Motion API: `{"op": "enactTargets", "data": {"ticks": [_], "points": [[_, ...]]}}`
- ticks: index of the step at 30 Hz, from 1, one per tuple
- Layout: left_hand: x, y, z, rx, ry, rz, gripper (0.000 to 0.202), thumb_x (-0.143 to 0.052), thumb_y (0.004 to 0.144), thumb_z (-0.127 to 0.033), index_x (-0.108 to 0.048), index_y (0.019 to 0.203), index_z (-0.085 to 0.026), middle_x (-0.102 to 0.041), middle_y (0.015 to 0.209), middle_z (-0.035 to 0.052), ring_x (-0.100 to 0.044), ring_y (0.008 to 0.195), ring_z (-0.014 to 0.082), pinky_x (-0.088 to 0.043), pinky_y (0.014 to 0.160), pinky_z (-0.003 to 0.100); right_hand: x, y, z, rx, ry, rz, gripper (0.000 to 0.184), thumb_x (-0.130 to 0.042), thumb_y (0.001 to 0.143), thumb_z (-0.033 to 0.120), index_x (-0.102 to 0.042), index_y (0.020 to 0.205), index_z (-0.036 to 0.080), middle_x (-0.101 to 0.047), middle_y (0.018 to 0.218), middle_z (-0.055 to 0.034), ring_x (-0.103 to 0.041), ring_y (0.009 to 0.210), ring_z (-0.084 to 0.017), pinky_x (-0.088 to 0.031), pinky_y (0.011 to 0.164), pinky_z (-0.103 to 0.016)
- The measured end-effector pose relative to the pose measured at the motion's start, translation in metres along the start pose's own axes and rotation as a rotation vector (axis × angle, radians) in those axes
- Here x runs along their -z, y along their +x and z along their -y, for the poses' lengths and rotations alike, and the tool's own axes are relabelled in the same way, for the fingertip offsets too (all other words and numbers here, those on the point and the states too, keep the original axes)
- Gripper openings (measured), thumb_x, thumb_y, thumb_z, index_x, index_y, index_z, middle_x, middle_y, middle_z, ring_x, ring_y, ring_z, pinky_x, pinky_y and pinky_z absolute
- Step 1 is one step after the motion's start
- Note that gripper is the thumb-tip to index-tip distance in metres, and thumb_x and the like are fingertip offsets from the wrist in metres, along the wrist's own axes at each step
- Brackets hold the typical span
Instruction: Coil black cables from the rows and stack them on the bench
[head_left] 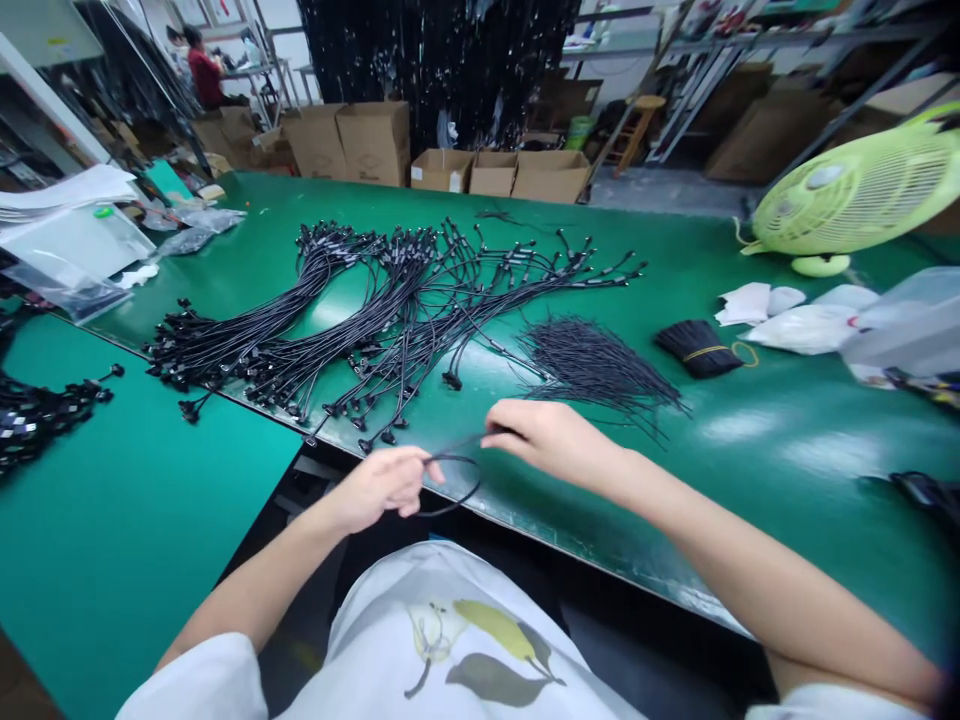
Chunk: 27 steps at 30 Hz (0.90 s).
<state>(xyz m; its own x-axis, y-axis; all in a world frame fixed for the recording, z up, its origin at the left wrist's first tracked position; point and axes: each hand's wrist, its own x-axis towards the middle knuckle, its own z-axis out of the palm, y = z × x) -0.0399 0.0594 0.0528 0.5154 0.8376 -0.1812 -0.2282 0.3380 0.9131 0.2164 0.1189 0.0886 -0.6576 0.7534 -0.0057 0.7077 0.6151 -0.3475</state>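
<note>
Holding black cable (pixel 478 482), hands (pixel 382 488) (pixel 551 440) far from cardboard boxes (pixel 551 177), contents hidden.

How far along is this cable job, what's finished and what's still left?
Looks done: the many black cables with connectors fanned across the green mat. In hand: one thin black cable looped between the left hand and right hand. Seemingly left: the loose thin wires and the yellow-tied wire bundle.

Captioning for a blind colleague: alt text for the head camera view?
The left hand and right hand hold a looped black cable over a green workbench spread with bundled black wire harnesses; cardboard boxes stand beyond.
</note>
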Motion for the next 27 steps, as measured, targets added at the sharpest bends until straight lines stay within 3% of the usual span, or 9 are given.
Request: {"op": "enactTargets", "data": {"ticks": [4, 8, 12, 15, 17, 19, 22, 25, 27], "points": [[0.027, -0.012, -0.034, -0.134, -0.589, -0.173, 0.027, -0.052, 0.094, -0.022, -0.065, 0.107, -0.002, -0.026, 0.048, -0.0109, -0.019, 0.037, 0.0017, -0.031, 0.041, 0.01, -0.015, -0.024, -0.055, -0.082, 0.108, -0.145, 0.025, -0.044, 0.097, 0.035, -0.063, 0.102, 0.02, -0.07, 0.093, -0.0029, -0.065, 0.078, -0.017, -0.045, 0.068, -0.026], [0.036, -0.017, -0.053, -0.309, -0.774, -0.281, 0.035, -0.043, 0.098, -0.017, -0.052, 0.128, -0.002, -0.038, 0.052, -0.0092, -0.035, 0.041, 0.0014, -0.037, 0.048, 0.009, -0.026, -0.041, -0.068, -0.045, 0.055, -0.368, 0.032, -0.038, 0.099, 0.035, -0.063, 0.11, 0.018, -0.07, 0.098, -0.006, -0.066, 0.084, -0.018, -0.047, 0.073, -0.027], [0.028, 0.002, -0.035, -0.376, -0.477, -0.391, 0.033, -0.055, 0.094, -0.023, -0.058, 0.125, -0.012, -0.047, 0.056, -0.0076, -0.043, 0.047, 0.0033, -0.043, 0.057, 0.014, -0.034, -0.046, -0.037, -0.033, -0.199, -0.427, 0.03, -0.038, 0.098, 0.029, -0.066, 0.1, 0.016, -0.066, 0.079, -0.0068, -0.061, 0.067, -0.016, -0.035, 0.054, -0.025], [0.007, 0.021, -0.002, -0.403, 0.032, -0.419, 0.028, -0.059, 0.091, -0.036, -0.066, 0.107, -0.015, -0.066, 0.08, 0.0027, -0.06, 0.07, 0.0105, -0.049, 0.075, 0.024, -0.047, -0.044, 0.009, 0.21, -0.173, -0.143, 0.027, -0.043, 0.094, 0.021, -0.063, 0.075, 0.017, -0.062, 0.065, -0.0038, -0.052, 0.054, -0.012, -0.026, 0.05, -0.026], [-0.008, 0.026, 0.019, -0.329, 0.334, -0.252, 0.032, -0.056, 0.091, -0.043, -0.067, 0.104, -0.016, -0.068, 0.101, 0.0087, -0.062, 0.092, 0.0177, -0.046, 0.088, 0.031, -0.052, -0.04, 0.033, 0.335, -0.062, 0.001, 0.029, -0.044, 0.093, 0.021, -0.059, 0.069, 0.017, -0.061, 0.062, -0.0024, -0.049, 0.051, -0.011, -0.025, 0.051, -0.025], [-0.019, 0.022, 0.033, -0.213, 0.49, -0.049, 0.035, -0.05, 0.093, -0.046, -0.065, 0.101, -0.016, -0.068, 0.099, 0.009, -0.061, 0.093, 0.0193, -0.045, 0.089, 0.033, -0.05, -0.034, 0.041, 0.306, 0.063, -0.012, 0.029, -0.044, 0.095, 0.023, -0.06, 0.072, 0.017, -0.063, 0.065, -0.0023, -0.05, 0.054, -0.01, -0.027, 0.053, -0.024], [-0.022, 0.013, 0.04, -0.105, 0.375, 0.054, 0.036, -0.043, 0.096, -0.046, -0.059, 0.093, -0.014, -0.06, 0.07, 0.0026, -0.056, 0.068, 0.0141, -0.044, 0.072, 0.029, -0.047, -0.024, 0.03, 0.108, 0.268, -0.22, 0.029, -0.046, 0.095, 0.031, -0.06, 0.074, 0.017, -0.06, 0.067, -0.0017, -0.05, 0.058, -0.01, -0.033, 0.057, -0.023], [-0.021, 0.013, 0.04, -0.114, 0.049, -0.018, 0.034, -0.051, 0.092, -0.048, -0.054, 0.086, -0.014, -0.043, 0.055, -0.005, -0.041, 0.052, 0.0091, -0.036, 0.058, 0.025, -0.059, -0.013, 0.02, -0.062, 0.517, -0.479, 0.027, -0.058, 0.088, 0.045, -0.06, 0.087, 0.018, -0.06, 0.079, -0.0038, -0.053, 0.071, -0.015, -0.042, 0.066, -0.026], [-0.024, 0.018, 0.042, -0.113, -0.108, -0.084, 0.036, -0.056, 0.089, -0.05, -0.053, 0.083, -0.014, -0.041, 0.055, -0.0054, -0.038, 0.051, 0.0086, -0.034, 0.057, 0.025, -0.075, -0.006, 0.022, -0.166, 0.76, -0.508, 0.031, -0.054, 0.088, 0.05, -0.058, 0.091, 0.019, -0.058, 0.079, -0.0032, -0.054, 0.073, -0.016, -0.044, 0.067, -0.028]]}}
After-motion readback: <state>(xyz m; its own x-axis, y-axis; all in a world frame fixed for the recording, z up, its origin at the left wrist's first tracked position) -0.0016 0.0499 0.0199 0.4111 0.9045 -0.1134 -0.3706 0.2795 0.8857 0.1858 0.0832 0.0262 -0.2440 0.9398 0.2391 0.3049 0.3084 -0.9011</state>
